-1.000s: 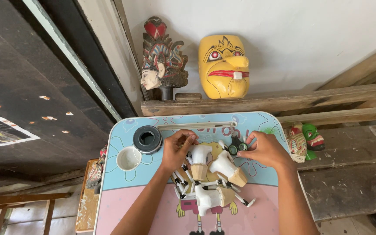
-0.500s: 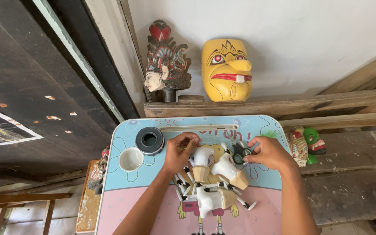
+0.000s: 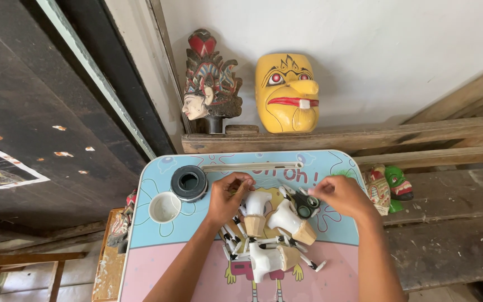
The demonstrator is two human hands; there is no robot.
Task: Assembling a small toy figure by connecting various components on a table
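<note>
At the centre of the frame, the left hand (image 3: 227, 197) pinches a small white piece, too small to identify. The right hand (image 3: 339, 196) has its grip closed on a black tape roll (image 3: 307, 204), above 3 white carved pieces (image 3: 264, 232) on the bench (image 3: 157, 246).

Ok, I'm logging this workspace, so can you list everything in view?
tray table: one, blue and pink, centre
white pieces: three larger ones with tan ends plus many small sticks, mid-table
black ring: one, table's upper left
white cup: one, below the ring
yellow mask: one, on the wooden ledge
carved head: one, red headdress, left of the mask
small masks: two, reddish and green, right of the table
left hand: over the pieces
right hand: grip on a small dark object
</note>
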